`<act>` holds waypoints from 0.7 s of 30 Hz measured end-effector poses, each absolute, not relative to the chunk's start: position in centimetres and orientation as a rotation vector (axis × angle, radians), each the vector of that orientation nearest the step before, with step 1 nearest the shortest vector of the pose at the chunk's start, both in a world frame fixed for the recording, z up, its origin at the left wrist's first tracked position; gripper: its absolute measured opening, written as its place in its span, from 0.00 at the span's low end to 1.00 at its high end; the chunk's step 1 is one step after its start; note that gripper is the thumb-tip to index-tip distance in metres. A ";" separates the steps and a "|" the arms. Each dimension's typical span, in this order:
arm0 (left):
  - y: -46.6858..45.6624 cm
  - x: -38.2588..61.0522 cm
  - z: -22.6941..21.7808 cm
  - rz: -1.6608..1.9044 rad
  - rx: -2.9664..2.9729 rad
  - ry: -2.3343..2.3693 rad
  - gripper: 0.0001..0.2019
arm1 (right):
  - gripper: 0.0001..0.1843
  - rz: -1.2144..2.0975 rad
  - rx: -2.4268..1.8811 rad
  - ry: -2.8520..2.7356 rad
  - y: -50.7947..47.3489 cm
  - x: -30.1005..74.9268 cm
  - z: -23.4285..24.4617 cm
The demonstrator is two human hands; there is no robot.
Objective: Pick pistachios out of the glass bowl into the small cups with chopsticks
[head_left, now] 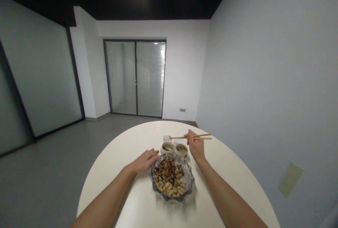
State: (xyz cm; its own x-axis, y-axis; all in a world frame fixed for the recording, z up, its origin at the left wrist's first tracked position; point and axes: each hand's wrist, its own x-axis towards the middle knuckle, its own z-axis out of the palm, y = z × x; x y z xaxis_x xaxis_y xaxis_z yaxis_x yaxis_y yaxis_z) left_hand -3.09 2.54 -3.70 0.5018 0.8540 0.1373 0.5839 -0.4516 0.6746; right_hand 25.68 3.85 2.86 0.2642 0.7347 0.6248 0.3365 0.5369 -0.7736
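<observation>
My right hand (195, 146) is shut on a pair of wooden chopsticks (182, 137), whose tips point left and end above a small white object (166, 138). My left hand (145, 161) lies flat and holds nothing, its fingertips at the near-left rim of a cut-glass bowl (190, 177). The bowl holds dark striped sunflower seeds (166, 170) and pale peanuts (169, 188). Two small ceramic cups (167, 147) (181, 150) with dark contents stand just beyond the bowl, below my right hand's chopsticks.
Everything stands on a round white table (232, 164) with a curved edge. Grey floor (52, 171) lies to the left, a white wall (253, 80) to the right. A glass door (136, 76) with blinds stands ahead, beyond the table.
</observation>
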 end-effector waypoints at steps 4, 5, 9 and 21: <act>2.6 -3.1 -3.9 0.654 2.177 1.188 0.36 | 0.39 0.329 -1.032 -1.342 4.2 25.6 2.6; 2.7 -3.1 -4.0 0.654 2.175 1.190 0.35 | 0.39 0.326 -1.032 -1.349 4.2 25.6 2.5; 2.9 -3.2 -4.2 0.638 2.182 1.192 0.36 | 0.39 0.326 -1.046 -1.441 4.4 25.6 2.0; 2.6 -3.1 -3.9 0.661 2.174 1.176 0.35 | 0.42 0.458 -0.967 -1.366 0.1 26.2 3.0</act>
State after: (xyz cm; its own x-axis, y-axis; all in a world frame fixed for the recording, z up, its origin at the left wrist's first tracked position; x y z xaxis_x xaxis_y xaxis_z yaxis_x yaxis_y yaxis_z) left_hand -3.07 2.62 -3.89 0.4903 0.8586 0.1496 0.5743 -0.4474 0.6856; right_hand 26.23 0.05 2.99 0.1975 0.7711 0.6054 0.2503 0.5574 -0.7916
